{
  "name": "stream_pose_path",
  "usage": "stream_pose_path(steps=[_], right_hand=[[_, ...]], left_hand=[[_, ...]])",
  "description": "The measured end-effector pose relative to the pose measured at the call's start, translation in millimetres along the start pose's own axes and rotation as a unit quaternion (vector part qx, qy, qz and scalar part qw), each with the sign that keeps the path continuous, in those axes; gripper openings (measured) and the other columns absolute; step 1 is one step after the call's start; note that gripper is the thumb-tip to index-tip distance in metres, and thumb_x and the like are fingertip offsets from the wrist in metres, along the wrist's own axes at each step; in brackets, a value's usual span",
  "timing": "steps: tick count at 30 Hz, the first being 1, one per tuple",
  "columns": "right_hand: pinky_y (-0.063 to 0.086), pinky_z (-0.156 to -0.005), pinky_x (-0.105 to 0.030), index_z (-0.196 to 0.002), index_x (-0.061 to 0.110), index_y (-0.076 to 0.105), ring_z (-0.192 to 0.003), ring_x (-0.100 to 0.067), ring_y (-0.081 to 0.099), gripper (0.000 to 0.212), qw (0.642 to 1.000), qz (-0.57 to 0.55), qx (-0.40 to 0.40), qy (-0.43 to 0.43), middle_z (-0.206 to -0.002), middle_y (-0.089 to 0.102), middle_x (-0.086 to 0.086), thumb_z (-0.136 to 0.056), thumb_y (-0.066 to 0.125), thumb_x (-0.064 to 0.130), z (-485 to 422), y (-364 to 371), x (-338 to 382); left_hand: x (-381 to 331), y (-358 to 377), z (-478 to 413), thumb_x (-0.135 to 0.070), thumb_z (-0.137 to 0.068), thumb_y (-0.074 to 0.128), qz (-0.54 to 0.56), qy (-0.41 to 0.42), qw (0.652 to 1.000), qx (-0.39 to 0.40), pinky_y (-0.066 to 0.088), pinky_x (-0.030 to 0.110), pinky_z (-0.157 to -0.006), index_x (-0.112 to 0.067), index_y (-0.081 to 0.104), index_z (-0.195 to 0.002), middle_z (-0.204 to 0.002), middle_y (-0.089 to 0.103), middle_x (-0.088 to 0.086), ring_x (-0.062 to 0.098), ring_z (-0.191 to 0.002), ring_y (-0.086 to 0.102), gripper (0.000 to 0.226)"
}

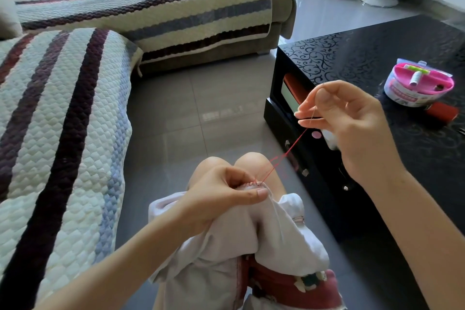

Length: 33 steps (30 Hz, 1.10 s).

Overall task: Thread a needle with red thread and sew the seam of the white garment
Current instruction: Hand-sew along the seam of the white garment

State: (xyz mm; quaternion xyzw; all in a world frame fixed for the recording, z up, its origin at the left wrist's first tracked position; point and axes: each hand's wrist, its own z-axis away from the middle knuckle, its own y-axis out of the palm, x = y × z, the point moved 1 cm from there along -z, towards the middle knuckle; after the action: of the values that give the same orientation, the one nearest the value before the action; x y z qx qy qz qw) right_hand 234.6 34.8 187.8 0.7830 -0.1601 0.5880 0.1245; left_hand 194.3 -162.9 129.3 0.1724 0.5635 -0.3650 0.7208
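With the left hand (221,196), low in the middle of the frame, pinches the stitched edge of the white garment (226,246) between thumb and curled fingers, just over the bare knees (226,162). Lets the rest of the garment drape down the lap toward the bottom edge. With the right hand (352,128), raised at centre right, pinches the red thread (289,151) between thumb and forefinger (needle too fine to make out there), the other fingers loosely curled. Holds the thread taut on a slant from the seam up to those fingertips. Sits beside a black patterned table (377,58) at right, bearing a pink round sewing box (417,83) with a red spool (442,112) just beside it, and a sofa under a striped quilted cover (63,133) at left.
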Motion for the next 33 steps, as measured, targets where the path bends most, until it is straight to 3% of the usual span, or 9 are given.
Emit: stream_pose_path(steps=[3,6,10,15,17,19,23,25,33], right_hand=[[0.058,-0.069,-0.033,-0.081,0.01,0.058,-0.066,-0.02,0.069,0.018,0.981,-0.163,0.01,0.103,-0.064,0.066,-0.003,-0.093,0.048,0.019,-16.6,-10.1,-1.8],[0.046,-0.047,-0.021,-0.076,0.012,0.057,-0.047,-0.01,0.052,0.028,0.946,-0.27,-0.01,0.179,-0.054,0.052,0.001,-0.098,0.04,0.011,-44.4,-21.0,-16.3],[0.021,-0.044,-0.019,-0.076,0.012,0.051,-0.044,-0.008,0.027,0.028,0.973,-0.153,-0.1,0.142,-0.049,0.035,0.005,-0.1,0.038,0.005,-84.2,-39.8,-39.1],[0.03,-0.047,-0.02,-0.073,0.025,0.055,-0.045,0.001,0.037,0.024,0.97,0.158,-0.181,0.033,-0.056,0.042,0.01,-0.092,0.048,0.012,-105.2,-51.8,-56.9],[0.038,-0.057,-0.02,-0.079,0.027,0.063,-0.055,-0.001,0.047,0.012,0.97,0.229,-0.073,0.036,-0.062,0.051,0.008,-0.088,0.057,0.023,-90.4,-34.9,-57.0],[0.041,-0.063,-0.013,-0.093,0.019,0.07,-0.063,0.003,0.054,0.01,0.965,0.212,0.13,0.084,-0.066,0.062,0.012,-0.088,0.063,0.023,-59.4,-11.3,-51.1],[0.044,-0.07,-0.014,-0.106,0.006,0.071,-0.078,-0.001,0.06,0.024,0.871,0.169,0.438,0.144,-0.084,0.07,0.009,-0.088,0.064,0.021,5.9,18.3,-49.4],[0.044,-0.064,-0.021,-0.099,0.001,0.072,-0.071,-0.01,0.059,0.018,0.858,0.142,0.472,0.142,-0.08,0.066,-0.002,-0.09,0.065,0.015,22.5,25.5,-51.5],[0.04,-0.06,-0.008,-0.072,0.005,0.062,-0.06,0.005,0.053,0.017,0.903,0.058,0.405,0.127,-0.061,0.059,0.019,-0.085,0.063,-0.007,27.1,27.8,-43.5]], left_hand=[[4.4,-1.4,-1.0,-0.048,-0.055,0.082,-0.018,0.012,1.0,-0.013,0.035,0.035,-0.073,-0.019,0.078,-0.073,-0.076,0.057,0.008,0.019,-0.075,0.049,0.034],[4.7,-1.6,1.8,-0.047,-0.053,0.083,-0.01,-0.01,1.0,0.0,0.029,0.035,-0.073,-0.005,0.075,-0.076,-0.078,0.05,0.009,0.021,-0.075,0.042,0.049],[5.0,-4.8,7.8,-0.026,-0.055,0.086,0.002,-0.056,0.998,0.008,0.038,0.023,-0.065,-0.006,0.073,-0.065,-0.067,0.055,0.005,0.012,-0.065,0.049,0.026],[4.0,-8.8,15.0,0.0,-0.072,0.079,0.02,-0.08,0.997,0.007,0.042,0.013,-0.056,-0.016,0.072,-0.057,-0.06,0.058,0.002,0.005,-0.055,0.053,0.023],[2.2,-10.5,16.3,-0.001,-0.069,0.082,0.03,-0.079,0.996,0.01,0.043,0.014,-0.056,-0.016,0.072,-0.056,-0.061,0.058,0.003,0.006,-0.055,0.054,0.022],[0.3,-11.0,17.4,-0.008,-0.06,0.085,0.033,-0.076,0.996,0.018,0.043,0.014,-0.058,-0.015,0.073,-0.058,-0.063,0.057,0.005,0.007,-0.058,0.053,0.014],[-0.3,-12.3,18.3,-0.017,-0.056,0.079,0.043,-0.078,0.996,0.023,0.042,0.018,-0.062,-0.011,0.073,-0.062,-0.068,0.054,0.01,0.013,-0.064,0.051,0.01],[-1.1,-13.0,18.8,-0.019,-0.056,0.08,0.037,-0.077,0.996,0.028,0.042,0.02,-0.064,-0.012,0.074,-0.064,-0.069,0.054,0.01,0.013,-0.067,0.051,0.012],[-3.3,-12.3,22.5,-0.023,-0.056,0.08,0.02,-0.087,0.995,0.034,0.038,0.015,-0.055,-0.017,0.072,-0.058,-0.058,0.054,0.0,0.007,-0.056,0.048,0.009]])
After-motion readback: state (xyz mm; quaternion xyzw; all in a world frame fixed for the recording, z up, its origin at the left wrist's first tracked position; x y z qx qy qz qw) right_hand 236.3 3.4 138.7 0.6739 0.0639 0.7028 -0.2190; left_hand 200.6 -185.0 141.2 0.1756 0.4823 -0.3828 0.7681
